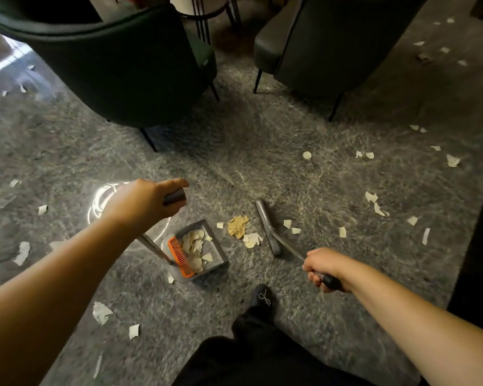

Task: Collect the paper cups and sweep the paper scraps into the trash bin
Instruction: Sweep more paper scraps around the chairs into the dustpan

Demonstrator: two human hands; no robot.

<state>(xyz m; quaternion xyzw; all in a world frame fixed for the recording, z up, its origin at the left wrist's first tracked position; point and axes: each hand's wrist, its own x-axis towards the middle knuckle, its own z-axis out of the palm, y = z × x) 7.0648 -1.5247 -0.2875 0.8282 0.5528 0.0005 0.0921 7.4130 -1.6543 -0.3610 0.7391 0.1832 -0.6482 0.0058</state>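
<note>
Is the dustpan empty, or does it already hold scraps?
Partly filled: the dustpan holds a heap of pale paper scraps beside its orange comb.

A dark green upholstered armchair [117, 65] on thin black legs is standing at the upper left of a grey marbled stone floor [262, 151]. A grey cushioned chair [318, 43] is standing at the upper right. Between them, further back, a round white stool [198, 4] on black metal legs is showing. A black embroidered shoe [262, 298] and black trouser leg [262, 358] are showing at the bottom.
</note>
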